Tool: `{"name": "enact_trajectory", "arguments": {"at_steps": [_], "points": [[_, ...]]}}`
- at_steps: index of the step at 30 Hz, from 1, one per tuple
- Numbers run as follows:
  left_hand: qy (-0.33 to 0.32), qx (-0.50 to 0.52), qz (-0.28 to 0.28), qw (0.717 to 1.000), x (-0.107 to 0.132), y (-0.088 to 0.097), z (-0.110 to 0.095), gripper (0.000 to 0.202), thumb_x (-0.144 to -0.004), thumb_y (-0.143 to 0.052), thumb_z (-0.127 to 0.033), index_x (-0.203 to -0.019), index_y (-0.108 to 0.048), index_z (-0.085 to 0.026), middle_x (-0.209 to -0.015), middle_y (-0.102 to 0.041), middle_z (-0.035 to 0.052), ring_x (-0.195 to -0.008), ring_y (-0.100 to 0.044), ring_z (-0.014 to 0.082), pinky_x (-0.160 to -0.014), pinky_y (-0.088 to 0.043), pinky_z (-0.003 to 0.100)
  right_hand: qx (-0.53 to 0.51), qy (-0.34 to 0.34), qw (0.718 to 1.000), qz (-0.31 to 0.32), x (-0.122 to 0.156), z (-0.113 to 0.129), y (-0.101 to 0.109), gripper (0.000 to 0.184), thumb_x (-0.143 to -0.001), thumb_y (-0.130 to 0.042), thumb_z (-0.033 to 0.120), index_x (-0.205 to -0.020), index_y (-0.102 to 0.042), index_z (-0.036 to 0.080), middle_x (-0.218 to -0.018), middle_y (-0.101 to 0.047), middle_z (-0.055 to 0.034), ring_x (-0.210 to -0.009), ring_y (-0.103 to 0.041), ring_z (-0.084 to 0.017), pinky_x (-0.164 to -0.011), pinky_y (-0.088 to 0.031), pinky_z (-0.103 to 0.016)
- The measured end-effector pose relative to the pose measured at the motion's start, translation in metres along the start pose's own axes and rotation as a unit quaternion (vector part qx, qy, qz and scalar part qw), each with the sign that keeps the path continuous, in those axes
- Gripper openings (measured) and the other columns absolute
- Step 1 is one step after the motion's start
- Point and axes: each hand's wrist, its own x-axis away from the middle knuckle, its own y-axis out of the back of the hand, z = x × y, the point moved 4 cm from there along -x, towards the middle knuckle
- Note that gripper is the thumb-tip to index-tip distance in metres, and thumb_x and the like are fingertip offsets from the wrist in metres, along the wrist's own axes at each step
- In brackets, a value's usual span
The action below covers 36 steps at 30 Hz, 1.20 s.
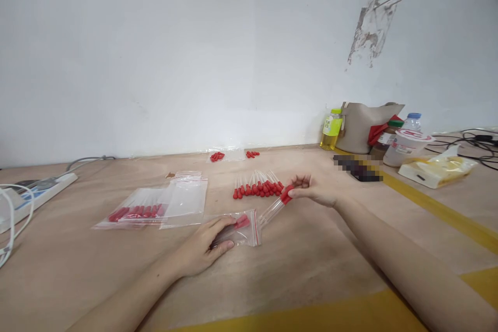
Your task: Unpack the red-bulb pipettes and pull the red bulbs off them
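The right hand [305, 191] is grasping red-topped clear tubes [287, 195] at a plastic bag [248, 237]'s mouth.
The left hand [206, 244] is holding that bag on the desk [295, 270]; loose tubes [266, 187] are lying behind.

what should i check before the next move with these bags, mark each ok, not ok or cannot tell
1. Right hand grip on the held red-ended tubes: ok, pinched at the red ends.
2. Left hand on the small zip bag: ok, thumb and fingers lie over it.
3. Held tubes' tips inside the bag's mouth: cannot tell, they meet its red-lined edge.
4. Number of tubes held: cannot tell, they overlap.
5. Loose red-ended tubes apart from the zip bag: ok, grouped beyond it.
6. Flat clear bags apart from the filled bags: not ok, they overlap.
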Motion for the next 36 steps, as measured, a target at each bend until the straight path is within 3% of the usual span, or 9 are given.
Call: {"name": "enact_trajectory", "arguments": {"at_steps": [4, 6, 9, 12, 15, 18, 23, 29, 36], "points": [[-0.005, 0.008, 0.018, 1.000, -0.001, 0.011, -0.003, 0.044, -0.085, -0.044, -0.039, -0.128, -0.037, -0.028, -0.135, -0.038, 0.0043, -0.119, -0.041, 0.0205, -0.097, -0.038, 0.036, -0.005, 0.027, 0.995, -0.094, -0.003, 0.018, 0.027, 0.026, -0.060, -0.073, 0.030, -0.076, -0.057, 0.017, -0.076, -0.066, -0.0023, -0.071, -0.062, -0.013, -0.064, -0.047, -0.026], [0.000, 0.002, -0.011, 1.000, -0.009, 0.022, 0.001, 0.040, -0.087, -0.040, -0.039, -0.125, -0.041, -0.027, -0.135, -0.036, 0.0044, -0.121, -0.039, 0.0205, -0.099, -0.036, 0.035, -0.008, 0.069, 0.986, -0.154, -0.010, 0.028, 0.028, 0.026, -0.061, -0.071, 0.033, -0.077, -0.056, 0.018, -0.079, -0.066, -0.0026, -0.074, -0.062, -0.014, -0.067, -0.047, -0.027], [0.020, 0.001, -0.089, 0.996, -0.034, 0.036, 0.016, 0.037, -0.088, -0.036, -0.040, -0.118, -0.048, -0.021, -0.129, -0.043, 0.0067, -0.121, -0.039, 0.0205, -0.102, -0.031, 0.037, 0.028, 0.147, 0.960, -0.237, -0.029, 0.034, 0.010, 0.023, -0.064, -0.069, 0.032, -0.076, -0.055, 0.019, -0.081, -0.065, -0.0027, -0.078, -0.061, -0.014, -0.075, -0.047, -0.030], [0.082, 0.056, -0.144, 0.985, -0.068, 0.033, 0.039, 0.043, -0.088, -0.033, -0.043, -0.119, -0.047, -0.016, -0.124, -0.049, 0.0094, -0.118, -0.043, 0.0207, -0.100, -0.034, 0.037, 0.170, 0.211, 0.918, -0.290, -0.051, 0.027, -0.022, 0.013, -0.070, -0.062, 0.027, -0.078, -0.056, 0.019, -0.079, -0.063, -0.0031, -0.075, -0.060, -0.015, -0.073, -0.048, -0.031], [0.121, 0.082, -0.184, 0.972, -0.095, 0.020, 0.055, 0.046, -0.089, -0.029, -0.042, -0.122, -0.044, -0.013, -0.126, -0.048, 0.0111, -0.118, -0.043, 0.0206, -0.100, -0.033, 0.037, 0.346, 0.263, 0.863, -0.257, -0.070, 0.011, -0.052, 0.009, -0.076, -0.054, 0.018, -0.082, -0.059, 0.019, -0.084, -0.062, -0.0048, -0.080, -0.058, -0.016, -0.076, -0.047, -0.032], [0.110, 0.076, -0.192, 0.972, -0.106, 0.006, 0.058, 0.043, -0.090, -0.028, -0.038, -0.122, -0.043, -0.013, -0.125, -0.049, 0.0111, -0.117, -0.045, 0.0194, -0.099, -0.034, 0.036, 0.413, 0.273, 0.842, -0.213, -0.079, -0.004, -0.067, 0.016, -0.077, -0.050, 0.012, -0.086, -0.061, 0.020, -0.091, -0.061, -0.0065, -0.086, -0.056, -0.017, -0.081, -0.045, -0.032], [0.066, 0.052, -0.187, 0.979, -0.103, -0.004, 0.052, 0.040, -0.087, -0.037, -0.036, -0.121, -0.044, -0.014, -0.126, -0.047, 0.0100, -0.119, -0.041, 0.0191, -0.103, -0.028, 0.037, 0.440, 0.267, 0.838, -0.180, -0.080, -0.012, -0.073, 0.015, -0.078, -0.053, 0.015, -0.086, -0.065, 0.021, -0.092, -0.061, -0.0066, -0.086, -0.056, -0.017, -0.081, -0.044, -0.033], [0.043, 0.007, -0.174, 0.984, -0.101, -0.006, 0.051, 0.044, -0.087, -0.039, -0.037, -0.125, -0.039, -0.014, -0.126, -0.045, 0.0102, -0.118, -0.040, 0.0193, -0.102, -0.030, 0.036, 0.450, 0.274, 0.836, -0.154, -0.080, -0.018, -0.076, 0.017, -0.082, -0.051, 0.022, -0.092, -0.065, 0.021, -0.096, -0.059, -0.0072, -0.088, -0.056, -0.016, -0.080, -0.045, -0.029], [0.018, -0.006, -0.155, 0.988, -0.100, -0.006, 0.047, 0.046, -0.085, -0.044, -0.036, -0.126, -0.039, -0.016, -0.126, -0.044, 0.0102, -0.117, -0.041, 0.0210, -0.101, -0.032, 0.037, 0.432, 0.243, 0.848, -0.189, -0.075, -0.013, -0.071, 0.020, -0.084, -0.048, 0.026, -0.091, -0.065, 0.020, -0.091, -0.061, -0.0064, -0.084, -0.055, -0.015, -0.077, -0.042, -0.029]]}}
